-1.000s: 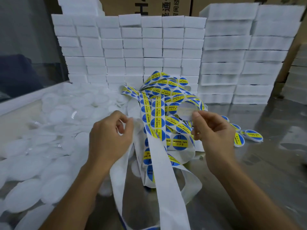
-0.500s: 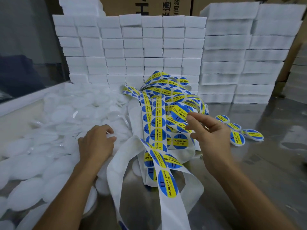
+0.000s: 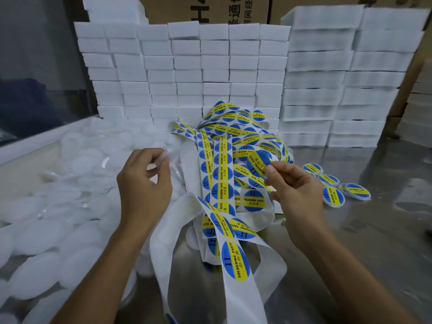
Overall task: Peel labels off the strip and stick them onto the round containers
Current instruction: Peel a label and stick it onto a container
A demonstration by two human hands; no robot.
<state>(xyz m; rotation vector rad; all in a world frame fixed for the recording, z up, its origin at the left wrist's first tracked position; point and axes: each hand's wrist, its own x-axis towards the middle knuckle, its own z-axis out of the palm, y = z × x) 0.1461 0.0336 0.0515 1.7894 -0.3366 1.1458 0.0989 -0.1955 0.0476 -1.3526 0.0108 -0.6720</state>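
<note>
While pinched between my right thumb and fingertips, one round blue-and-yellow label sits lifted above the tangled label strip, my right hand just right of the heap. Strip: white backing, blue discs with yellow bands reading "SOLDERING PASTE", piled at centre, one loop running near toward me. My left hand, left of the heap, has its fingers curled round a clear round container, partly hidden by the fingers. Unlabelled containers: a translucent white pile along the left. Labelled containers: several, on the right, resting on the metal table. White boxes: stacked in rows along the far side. Cardboard cartons behind those.
</note>
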